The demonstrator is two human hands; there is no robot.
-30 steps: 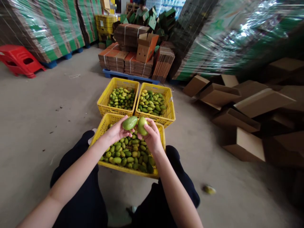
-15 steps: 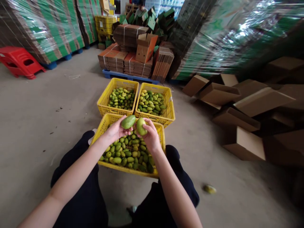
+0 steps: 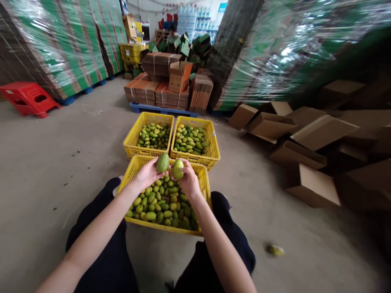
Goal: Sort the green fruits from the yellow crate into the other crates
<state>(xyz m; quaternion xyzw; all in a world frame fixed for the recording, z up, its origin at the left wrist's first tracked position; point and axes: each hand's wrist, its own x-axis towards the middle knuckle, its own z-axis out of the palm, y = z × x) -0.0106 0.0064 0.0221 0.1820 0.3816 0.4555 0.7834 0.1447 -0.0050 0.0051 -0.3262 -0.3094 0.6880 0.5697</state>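
Note:
My left hand (image 3: 148, 175) is closed around a green mango (image 3: 163, 162), which stands tilted nearly upright above the near yellow crate (image 3: 165, 228). Beside it, my right hand (image 3: 188, 179) grips a lighter yellow-green mango (image 3: 178, 169) between thumb and fingers. The two fruits are close together but apart. Below both hands, the near crate holds many green and yellowish mangoes (image 3: 167, 214). Just beyond stand two more yellow crates, a left one (image 3: 130, 142) and a right one (image 3: 213, 154), each partly filled with mangoes.
A loose mango (image 3: 275, 250) lies on the floor at right. Open cardboard boxes (image 3: 316, 185) are heaped on the right. Flattened cartons (image 3: 174, 99) sit on a blue pallet (image 3: 165, 109) ahead. A red stool (image 3: 30, 99) stands at left; a person (image 3: 173, 34) is far back.
The mango in my left hand has turned from lying sideways to more upright. The right-hand mango has rotated slightly. The camera view has tilted up a little, showing more background.

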